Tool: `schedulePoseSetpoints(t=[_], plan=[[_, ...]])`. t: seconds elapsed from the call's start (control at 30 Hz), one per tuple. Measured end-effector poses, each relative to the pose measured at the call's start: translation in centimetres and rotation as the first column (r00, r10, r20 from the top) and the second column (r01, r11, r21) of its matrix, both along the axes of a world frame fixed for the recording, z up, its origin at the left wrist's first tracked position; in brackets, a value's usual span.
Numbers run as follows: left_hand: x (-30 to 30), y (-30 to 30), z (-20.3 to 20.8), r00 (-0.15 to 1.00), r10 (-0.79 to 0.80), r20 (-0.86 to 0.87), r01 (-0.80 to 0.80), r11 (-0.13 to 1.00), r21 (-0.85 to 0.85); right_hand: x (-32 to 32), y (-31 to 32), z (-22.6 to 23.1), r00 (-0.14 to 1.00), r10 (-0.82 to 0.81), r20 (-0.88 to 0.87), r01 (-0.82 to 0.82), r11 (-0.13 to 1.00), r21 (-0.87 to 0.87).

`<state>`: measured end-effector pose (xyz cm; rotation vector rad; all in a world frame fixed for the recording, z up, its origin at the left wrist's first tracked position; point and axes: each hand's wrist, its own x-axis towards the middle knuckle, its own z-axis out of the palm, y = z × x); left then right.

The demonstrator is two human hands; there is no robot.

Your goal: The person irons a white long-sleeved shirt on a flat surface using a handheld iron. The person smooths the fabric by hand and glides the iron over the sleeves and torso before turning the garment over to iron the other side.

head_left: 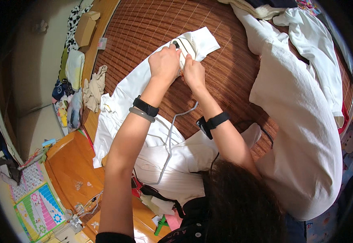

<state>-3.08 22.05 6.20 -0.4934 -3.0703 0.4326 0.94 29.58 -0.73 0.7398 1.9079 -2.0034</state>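
A white long-sleeved garment (134, 87) lies across the brown slatted mat, its sleeve stretched to the cuff end (206, 42) at the far side. On that sleeve rests a small white handheld device with a black part (187, 52), resembling a mini iron; my hands cover much of it. My left hand (164, 62) is closed at its black end. Wrapped around its near side, my right hand (193, 73) has the thumb laid along the top. A grey cord (169, 143) runs from under my right forearm toward my body.
A large white padded cloth (297, 117) and another white garment (316, 48) lie on the right of the mat (156, 18). A beige cloth (94, 89), an open cardboard box (87, 28) and soft toys (59, 90) line the left edge. A wooden surface (73, 162) is lower left.
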Motion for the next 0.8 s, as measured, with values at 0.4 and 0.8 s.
schedulePoseSetpoints(t=[0.4,0.8], plan=[[-1.1,-0.4,0.8,0.988,-0.131,-0.086,0.14,0.984,0.113,-0.1,-0.4,0.2,0.999,-0.033,-0.009,0.032,0.998,-0.046],[5.7,-1.1,0.5,1.0,0.009,-0.007,-0.006,0.948,0.318,0.1,-0.4,-0.3,0.993,-0.053,-0.104,0.056,0.998,0.027]])
